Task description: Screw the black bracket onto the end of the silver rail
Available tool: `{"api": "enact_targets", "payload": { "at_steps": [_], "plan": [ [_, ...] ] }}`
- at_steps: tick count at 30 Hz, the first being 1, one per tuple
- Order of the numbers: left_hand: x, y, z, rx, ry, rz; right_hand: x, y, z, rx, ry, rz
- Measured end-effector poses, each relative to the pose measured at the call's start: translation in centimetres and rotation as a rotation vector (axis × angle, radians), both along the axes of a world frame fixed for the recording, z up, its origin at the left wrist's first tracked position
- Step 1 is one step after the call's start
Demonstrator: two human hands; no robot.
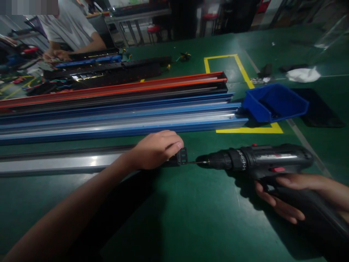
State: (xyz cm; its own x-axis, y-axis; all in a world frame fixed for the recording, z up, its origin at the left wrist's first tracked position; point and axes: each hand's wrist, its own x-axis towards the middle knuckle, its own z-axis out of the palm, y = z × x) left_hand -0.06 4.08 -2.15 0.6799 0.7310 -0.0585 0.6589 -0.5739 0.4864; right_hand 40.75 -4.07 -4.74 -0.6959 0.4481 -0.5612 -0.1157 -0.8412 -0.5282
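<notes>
We have a black drill (272, 156) lying along the green table (191, 218), and our right hand (291, 194) is wrapped around its handle. The drill points to the left, with a long thin bit (192, 162) at its nose. Straight out in front of that nose, to the left of the drill, lies a long silver bar (62, 160) with a black end piece (183, 156). Our left hand (156, 149) is closed over this end of the bar, with the fingers bent across the top. The bit reaches the low edge of the end piece (we cannot tell if it goes inside). Past the drill, farther from us, there is a blue bin (287, 114), and a dark flat thing (324, 107) sits just beside the bin. Farther from us and to the left of the drill, we see blue rails (136, 128), a black rail (163, 92) and an orange rail (163, 82) lying side by side. Yellow tape (248, 130) marks the table just beyond the drill. Far off to the left of the drill, a person in a light shirt (68, 29) has both hands (58, 55) near some dark parts.
</notes>
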Motion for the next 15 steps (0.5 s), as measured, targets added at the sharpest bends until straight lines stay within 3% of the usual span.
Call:
{"api": "enact_targets", "payload": {
  "at_steps": [7, 15],
  "plan": [
    [0.1, 0.1, 0.1, 0.021, 0.005, -0.017, 0.0, -0.2, 0.0, 0.035, -0.041, -0.006],
    [-0.1, 0.1, -0.1, 0.049, 0.014, -0.034, 1.1, -0.5, -1.4, 0.086, -0.126, -0.018]
  ]
}}
